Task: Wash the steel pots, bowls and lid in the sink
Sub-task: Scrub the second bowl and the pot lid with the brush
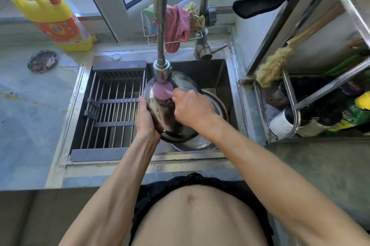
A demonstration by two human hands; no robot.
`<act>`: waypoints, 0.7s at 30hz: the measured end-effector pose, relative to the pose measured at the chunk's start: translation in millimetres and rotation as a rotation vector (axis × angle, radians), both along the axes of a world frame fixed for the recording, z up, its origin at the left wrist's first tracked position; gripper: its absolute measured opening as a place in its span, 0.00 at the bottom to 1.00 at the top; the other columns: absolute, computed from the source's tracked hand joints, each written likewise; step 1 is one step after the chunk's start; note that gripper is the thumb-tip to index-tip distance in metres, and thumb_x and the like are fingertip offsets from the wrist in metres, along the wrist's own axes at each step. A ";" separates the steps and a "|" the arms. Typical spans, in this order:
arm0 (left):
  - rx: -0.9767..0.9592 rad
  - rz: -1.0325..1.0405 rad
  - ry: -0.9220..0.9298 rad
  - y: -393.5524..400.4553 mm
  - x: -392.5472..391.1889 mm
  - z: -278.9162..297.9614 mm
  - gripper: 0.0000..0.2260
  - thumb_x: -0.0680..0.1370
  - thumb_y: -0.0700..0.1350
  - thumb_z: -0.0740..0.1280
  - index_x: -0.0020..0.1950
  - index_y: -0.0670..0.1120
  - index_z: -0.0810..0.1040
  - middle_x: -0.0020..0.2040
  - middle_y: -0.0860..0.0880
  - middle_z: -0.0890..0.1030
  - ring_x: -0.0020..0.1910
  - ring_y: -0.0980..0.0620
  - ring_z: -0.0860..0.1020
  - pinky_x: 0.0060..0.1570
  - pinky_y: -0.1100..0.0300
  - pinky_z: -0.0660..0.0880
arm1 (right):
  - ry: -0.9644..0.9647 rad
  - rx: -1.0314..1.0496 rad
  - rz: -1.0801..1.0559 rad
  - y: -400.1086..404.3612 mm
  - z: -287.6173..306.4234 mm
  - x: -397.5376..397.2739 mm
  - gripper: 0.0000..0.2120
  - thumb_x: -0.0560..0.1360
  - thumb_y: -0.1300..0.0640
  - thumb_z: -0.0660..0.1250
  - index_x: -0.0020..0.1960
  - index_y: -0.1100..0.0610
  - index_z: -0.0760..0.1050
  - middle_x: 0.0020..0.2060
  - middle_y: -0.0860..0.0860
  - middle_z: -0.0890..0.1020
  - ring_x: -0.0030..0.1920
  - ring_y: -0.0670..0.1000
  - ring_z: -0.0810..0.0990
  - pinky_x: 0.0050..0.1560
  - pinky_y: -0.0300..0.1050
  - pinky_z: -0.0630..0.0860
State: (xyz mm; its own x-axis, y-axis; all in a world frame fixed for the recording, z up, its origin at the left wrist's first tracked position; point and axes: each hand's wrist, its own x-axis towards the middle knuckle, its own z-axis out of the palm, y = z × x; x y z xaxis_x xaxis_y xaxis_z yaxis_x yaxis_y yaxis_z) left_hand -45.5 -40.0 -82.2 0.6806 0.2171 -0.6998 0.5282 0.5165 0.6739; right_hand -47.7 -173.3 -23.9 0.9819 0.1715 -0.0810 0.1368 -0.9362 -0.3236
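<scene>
A steel bowl (160,113) is tilted on its side over the sink (212,69), under the faucet head (162,71). My left hand (145,117) grips the bowl's left rim. My right hand (190,107) holds a pink-handled steel-wool scrubber (162,93) pressed against the inside of the bowl. Beneath it in the basin lie more steel vessels (216,103), partly hidden by the bowl and my arms. No running water is clearly visible.
A dark drying rack (112,109) covers the sink's left half. A yellow detergent bottle (52,15) and a round strainer (42,61) sit on the left counter. Cloths hang in a wire caddy (176,25). A shelf with a brush (274,63) and bottles stands to the right.
</scene>
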 end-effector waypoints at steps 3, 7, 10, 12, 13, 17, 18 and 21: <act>-0.066 0.031 0.019 9.6 -6.9 -6.5 0.29 0.81 0.66 0.60 0.64 0.44 0.83 0.57 0.42 0.86 0.57 0.42 0.85 0.63 0.43 0.78 | 0.043 0.043 -0.022 -5.9 -3.3 3.5 0.13 0.84 0.53 0.52 0.61 0.57 0.72 0.52 0.62 0.81 0.51 0.65 0.81 0.40 0.51 0.67; -0.030 0.129 0.044 19.3 -8.6 2.6 0.24 0.81 0.65 0.64 0.59 0.46 0.84 0.51 0.44 0.88 0.53 0.44 0.86 0.59 0.44 0.81 | 0.071 0.273 -0.168 -15.0 -10.5 0.5 0.14 0.83 0.49 0.55 0.55 0.54 0.77 0.47 0.59 0.82 0.48 0.62 0.80 0.41 0.51 0.74; 0.007 0.136 0.062 27.6 -9.7 1.4 0.23 0.80 0.65 0.65 0.55 0.46 0.84 0.47 0.46 0.88 0.50 0.45 0.86 0.52 0.47 0.83 | 0.080 0.330 -0.212 -14.4 -22.7 -6.8 0.14 0.83 0.50 0.56 0.52 0.54 0.78 0.45 0.57 0.83 0.47 0.61 0.79 0.40 0.50 0.71; 0.043 0.139 0.084 29.8 -9.4 -1.9 0.22 0.79 0.66 0.67 0.53 0.47 0.83 0.44 0.47 0.88 0.47 0.46 0.87 0.49 0.48 0.84 | 0.094 0.418 -0.278 -17.9 -29.8 -12.2 0.14 0.83 0.52 0.56 0.53 0.56 0.79 0.45 0.57 0.83 0.47 0.60 0.79 0.44 0.52 0.74; 0.047 0.146 0.095 30.7 -8.4 -3.5 0.22 0.78 0.66 0.67 0.53 0.47 0.83 0.44 0.48 0.88 0.46 0.46 0.87 0.49 0.47 0.84 | 0.102 0.453 -0.322 -20.5 -33.9 -13.3 0.14 0.83 0.52 0.56 0.52 0.56 0.79 0.44 0.56 0.83 0.47 0.60 0.79 0.46 0.54 0.75; -0.016 0.188 0.115 32.9 -0.8 -5.7 0.23 0.78 0.66 0.66 0.55 0.48 0.84 0.46 0.47 0.88 0.45 0.47 0.87 0.46 0.47 0.84 | 0.144 0.522 -0.493 -34.4 -43.2 -8.8 0.14 0.83 0.52 0.56 0.47 0.56 0.78 0.40 0.53 0.81 0.44 0.57 0.79 0.48 0.58 0.77; -0.035 0.201 0.110 32.6 1.3 -4.8 0.22 0.79 0.66 0.66 0.55 0.48 0.84 0.46 0.47 0.88 0.46 0.47 0.87 0.46 0.48 0.84 | 0.153 0.518 -0.498 -37.7 -43.2 -6.8 0.14 0.83 0.52 0.56 0.47 0.56 0.78 0.40 0.53 0.81 0.45 0.57 0.79 0.49 0.58 0.77; -0.062 0.225 0.086 30.1 10.3 -1.3 0.21 0.81 0.65 0.64 0.54 0.49 0.84 0.48 0.47 0.88 0.50 0.46 0.85 0.51 0.47 0.83 | 0.186 0.437 -0.375 -34.7 -39.7 -1.0 0.14 0.83 0.51 0.56 0.47 0.55 0.78 0.41 0.52 0.81 0.45 0.57 0.79 0.45 0.53 0.75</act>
State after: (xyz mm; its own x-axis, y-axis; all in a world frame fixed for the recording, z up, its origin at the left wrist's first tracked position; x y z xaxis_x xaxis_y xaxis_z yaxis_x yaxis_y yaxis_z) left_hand -35.2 -9.9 -83.5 0.5570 0.3116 -0.7698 0.4493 0.6665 0.5949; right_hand -48.7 -208.0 -63.5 0.9579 -0.1279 -0.2569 -0.2727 -0.6844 -0.6762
